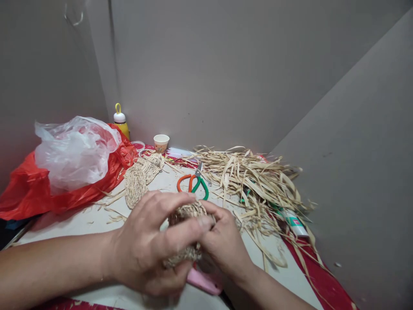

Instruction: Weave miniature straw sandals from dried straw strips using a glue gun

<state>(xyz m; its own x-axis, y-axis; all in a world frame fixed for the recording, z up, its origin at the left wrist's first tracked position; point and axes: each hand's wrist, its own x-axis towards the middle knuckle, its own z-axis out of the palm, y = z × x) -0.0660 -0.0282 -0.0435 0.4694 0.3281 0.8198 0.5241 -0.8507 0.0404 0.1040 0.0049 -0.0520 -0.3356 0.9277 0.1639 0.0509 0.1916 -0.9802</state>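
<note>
In the middle foreground, a curved piece of woven straw (189,211) is held between both hands. My left hand (158,241) wraps around it from the left, with its fingers across the front and its thumb or a finger reaching toward the right. My right hand (222,232) pinches its right edge, the fingertips close together. Much of the piece is hidden behind the fingers. Below it lies a pink handle (204,280), partly covered by my left hand. Just beyond the hands are scissors (195,181) with one orange and one green handle. Sole-shaped woven straw pieces (137,183) lie to their left.
A heap of dry straw strips (248,176) covers the right side, with a white tube (295,224) at its edge. Red (26,185) and clear plastic bags (77,150) lie at left. A paper cup (161,143) and yellow bottle (121,122) stand by the grey wall.
</note>
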